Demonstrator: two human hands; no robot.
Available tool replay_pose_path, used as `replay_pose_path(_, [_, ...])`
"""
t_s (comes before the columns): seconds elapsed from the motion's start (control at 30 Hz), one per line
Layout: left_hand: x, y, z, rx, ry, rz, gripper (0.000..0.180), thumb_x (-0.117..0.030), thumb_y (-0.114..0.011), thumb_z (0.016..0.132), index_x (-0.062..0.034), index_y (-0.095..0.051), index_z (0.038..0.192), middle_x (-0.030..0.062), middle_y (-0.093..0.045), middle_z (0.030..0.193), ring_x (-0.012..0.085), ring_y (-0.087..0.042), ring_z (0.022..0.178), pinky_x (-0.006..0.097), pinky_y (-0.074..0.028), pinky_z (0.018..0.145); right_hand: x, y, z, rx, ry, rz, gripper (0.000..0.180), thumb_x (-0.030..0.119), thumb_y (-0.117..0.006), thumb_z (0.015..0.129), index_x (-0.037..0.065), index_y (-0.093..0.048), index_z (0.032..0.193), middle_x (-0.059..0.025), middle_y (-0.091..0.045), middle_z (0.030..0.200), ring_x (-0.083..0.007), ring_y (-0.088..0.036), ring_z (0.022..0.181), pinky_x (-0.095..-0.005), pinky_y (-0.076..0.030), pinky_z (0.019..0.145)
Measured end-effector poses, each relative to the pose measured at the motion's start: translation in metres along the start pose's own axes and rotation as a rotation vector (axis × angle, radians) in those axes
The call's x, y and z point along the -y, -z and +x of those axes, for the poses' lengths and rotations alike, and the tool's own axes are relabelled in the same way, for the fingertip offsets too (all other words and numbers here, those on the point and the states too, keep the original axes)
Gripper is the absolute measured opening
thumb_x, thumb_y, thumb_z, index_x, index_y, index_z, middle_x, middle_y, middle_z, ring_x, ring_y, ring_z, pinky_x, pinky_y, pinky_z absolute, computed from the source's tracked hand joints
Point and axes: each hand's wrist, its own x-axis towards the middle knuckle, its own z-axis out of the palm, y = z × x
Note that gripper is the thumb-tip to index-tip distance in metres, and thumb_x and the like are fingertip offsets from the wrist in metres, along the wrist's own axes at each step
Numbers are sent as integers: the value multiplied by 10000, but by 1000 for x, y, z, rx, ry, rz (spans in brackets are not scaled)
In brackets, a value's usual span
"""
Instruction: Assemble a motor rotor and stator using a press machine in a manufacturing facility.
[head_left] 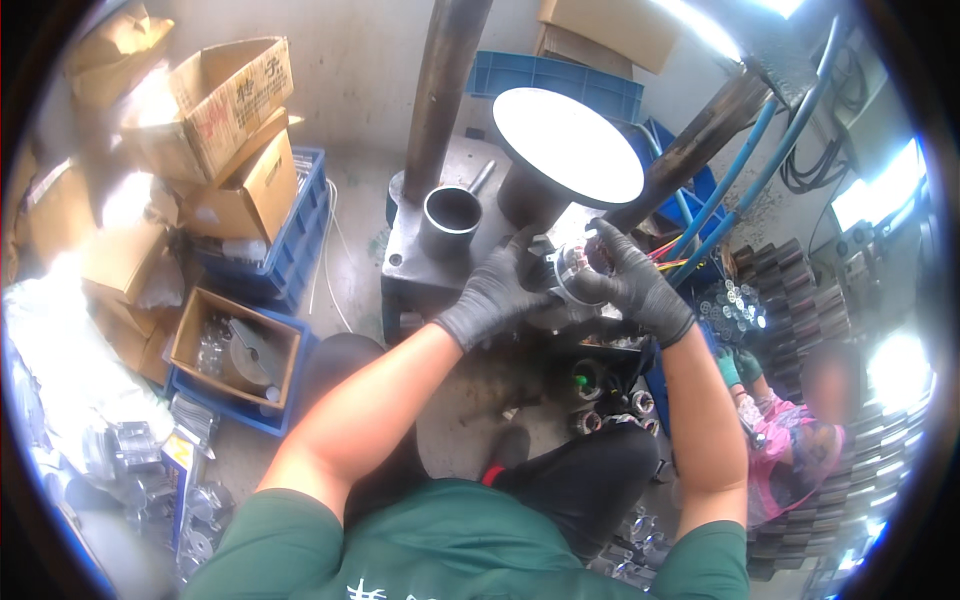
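Observation:
Both my hands wear dark grey gloves and meet in front of the press base. My left hand (495, 288) is closed against the left side of a motor stator (568, 278), a metal ring with copper windings inside. Around its right side curl the fingers of my right hand (645, 285). Red and yellow wires (668, 258) show just right of that hand. Behind the stator is a white round plate (570, 148) on a dark post. An open metal cylinder (452, 212) stands on the press base (405, 250), left of my hands.
Cardboard boxes (235, 110) and blue crates (310, 230) are stacked at left. A box of metal parts (185, 345) sits lower. Thick columns (440, 90) rise ahead. Blue hoses (740, 190) hang at right. A person in pink (800, 450) works beside stacked metal parts.

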Motion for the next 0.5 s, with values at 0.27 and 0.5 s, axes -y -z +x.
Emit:
replay_pose_path(0.27, [-3,-9,-2,-150,-3,270,980,-355,-937,716,-40,-451,1507,205,-586,1405,337,-573,1348,420,-471,1156,32,35,1,233,1,-83,607,287,-696,1042,-46,-481,1502,-66,-687,1204,-121,-626,1115,-284,-516,990])
replay_pose_path(0.5, [-2,-7,-2,-179,29,290,982,-344,-930,728,-16,-431,1508,208,-588,1396,331,-575,1341,416,-479,1144,26,-16,15,-192,92,-609,411,370,-607,1043,1,-662,1215,-216,-732,1089,-316,-720,1011,-444,-554,899])
